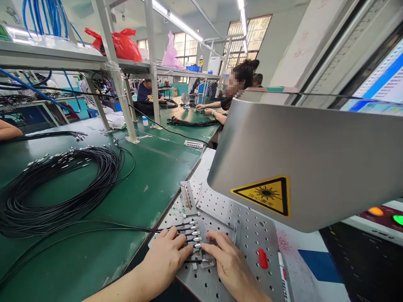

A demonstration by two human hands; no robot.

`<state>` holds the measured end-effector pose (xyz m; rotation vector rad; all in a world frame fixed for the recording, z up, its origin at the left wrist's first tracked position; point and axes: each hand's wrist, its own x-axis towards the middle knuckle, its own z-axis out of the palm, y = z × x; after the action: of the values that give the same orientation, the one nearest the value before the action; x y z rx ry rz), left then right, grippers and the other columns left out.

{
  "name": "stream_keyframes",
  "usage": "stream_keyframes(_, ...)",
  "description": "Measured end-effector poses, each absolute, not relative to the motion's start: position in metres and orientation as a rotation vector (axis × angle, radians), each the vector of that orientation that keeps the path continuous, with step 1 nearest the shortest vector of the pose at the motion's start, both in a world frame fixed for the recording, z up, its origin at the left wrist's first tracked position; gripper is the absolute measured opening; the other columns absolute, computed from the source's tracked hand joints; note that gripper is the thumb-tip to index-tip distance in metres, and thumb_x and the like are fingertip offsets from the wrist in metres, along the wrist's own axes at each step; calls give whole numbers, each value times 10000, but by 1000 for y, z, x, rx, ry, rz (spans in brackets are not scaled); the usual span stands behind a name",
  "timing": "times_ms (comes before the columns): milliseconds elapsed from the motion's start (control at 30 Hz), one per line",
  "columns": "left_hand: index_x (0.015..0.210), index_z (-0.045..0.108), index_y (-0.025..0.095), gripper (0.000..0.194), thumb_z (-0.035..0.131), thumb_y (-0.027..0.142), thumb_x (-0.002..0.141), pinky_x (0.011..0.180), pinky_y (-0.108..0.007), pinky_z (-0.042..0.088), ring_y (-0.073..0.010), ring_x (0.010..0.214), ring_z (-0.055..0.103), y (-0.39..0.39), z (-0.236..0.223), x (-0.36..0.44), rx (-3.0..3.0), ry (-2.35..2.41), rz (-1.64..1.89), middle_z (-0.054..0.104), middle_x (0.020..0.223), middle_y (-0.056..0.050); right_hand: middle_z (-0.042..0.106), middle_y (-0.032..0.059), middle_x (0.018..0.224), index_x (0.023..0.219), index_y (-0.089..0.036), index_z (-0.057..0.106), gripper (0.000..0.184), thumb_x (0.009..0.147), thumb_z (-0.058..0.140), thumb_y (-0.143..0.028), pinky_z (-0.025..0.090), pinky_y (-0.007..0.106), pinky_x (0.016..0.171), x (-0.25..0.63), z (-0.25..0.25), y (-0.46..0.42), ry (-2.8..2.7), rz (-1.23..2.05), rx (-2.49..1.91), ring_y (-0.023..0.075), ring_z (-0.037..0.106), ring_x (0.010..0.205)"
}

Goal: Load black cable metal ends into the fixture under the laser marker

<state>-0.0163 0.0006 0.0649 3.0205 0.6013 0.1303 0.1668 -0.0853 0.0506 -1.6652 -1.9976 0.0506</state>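
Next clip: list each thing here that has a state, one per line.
Left hand: open, fingers on the cable plugs.
Right hand: open, fingertips on the plugs.
Cable plugs: lined up side by side in the fixture.
Cable bundle: coiled on green bench.
Orange lamp: lit.
Green lamp: lit.
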Motion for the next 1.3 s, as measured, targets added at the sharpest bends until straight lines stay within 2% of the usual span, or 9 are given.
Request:
stream_keyframes(167,1072,424,239,294,459,184,785,616,-330,288,-210,794,391,-6,72,-20,3015,621,117,497,895,-9,569,92,938,883,-199,625,431,730,282,14,502,350,746,168,48,-86,-1996,40,-1640,200,547,891)
stream_keyframes(367,846,461,181,86,378,164,834,634,-324,305,-177,723,398,-20,70,-24,3062,571,195,498,814,-13,557,88,1001,1001,-210,571,452,733,276,2,499,308,771,178,36,-91,-1915,71,-1558,164,552,924)
stream_keyframes(633,744,469,180,176,372,36,767,643,-305,331,-174,708,429,-18,60,-26,2929,888,277,516,781,-18,553,70,928,975,-206,558,463,702,263,22,495,278,724,179,39,-89,-1834,127,-1533,148,555,874)
stream_keyframes(833,733,485,177,216,352,11,701,621,-319,361,-190,687,450,-21,67,-20,2997,875,141,526,766,-31,518,76,934,985,-196,560,455,728,264,32,480,301,741,177,41,-91,-1909,196,-1536,157,525,884)
stream_keyframes(1000,740,495,165,201,364,17,704,613,-325,368,-200,691,463,-23,71,-18,3073,825,34,525,760,-44,521,79,950,926,-212,593,453,721,280,43,483,344,758,173,46,-95,-2018,99,-1554,186,513,911)
stream_keyframes(1067,790,501,165,201,371,27,723,622,-324,366,-197,691,465,-23,72,-19,3076,790,31,524,766,-42,535,82,950,935,-206,589,472,704,274,57,489,353,744,170,47,-96,-2052,39,-1589,194,514,899)
stream_keyframes(1200,1073,429,215,296,369,102,806,618,-313,341,-185,704,462,-19,71,-22,3060,612,103,525,806,-17,562,74,916,913,-200,590,470,676,288,70,497,353,693,166,48,-97,-2085,-76,-1665,200,526,835)
stream_keyframes(1300,1058,443,225,235,384,176,836,587,-312,309,-177,690,452,-15,69,-22,3052,551,82,526,797,-8,568,64,910,898,-210,591,471,670,291,73,494,330,682,164,47,-97,-2073,-80,-1690,191,528,825)
